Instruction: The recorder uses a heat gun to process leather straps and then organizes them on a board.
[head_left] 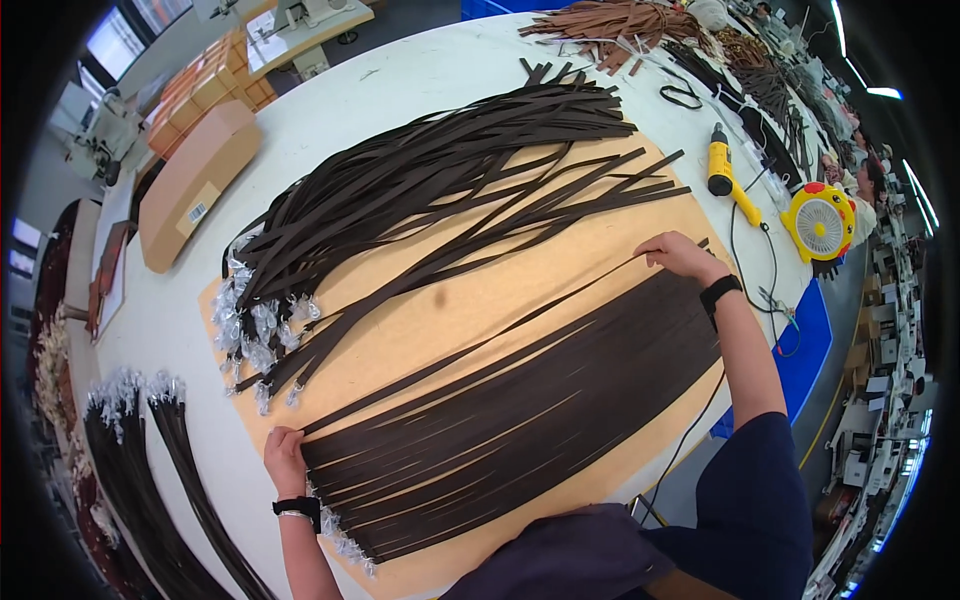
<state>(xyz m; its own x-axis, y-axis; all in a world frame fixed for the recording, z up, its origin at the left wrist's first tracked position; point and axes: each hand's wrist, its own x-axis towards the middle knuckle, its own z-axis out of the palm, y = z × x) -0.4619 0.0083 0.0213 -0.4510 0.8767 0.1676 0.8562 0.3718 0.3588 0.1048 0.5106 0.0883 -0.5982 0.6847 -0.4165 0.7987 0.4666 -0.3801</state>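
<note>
A long dark brown strap (480,343) stretches between my two hands. My left hand (285,458) pinches its near left end; my right hand (676,254), at the far right, grips the other end. Just below lies a row of similar straps (520,430), side by side and nearly parallel on a tan board (440,300). Their left ends carry clear plastic-wrapped fittings (340,535). Beyond the held strap, a loose heap of dark straps (430,175) spreads over the board, with plastic-wrapped ends (255,320) bunched at its left.
Two bundles of dark straps (150,490) hang over the left table edge. A cardboard box (195,185) stands at the far left. On the right are a yellow heat gun (720,165), a yellow fan (818,228) and a trailing cord. Brown straps (610,28) lie at the back.
</note>
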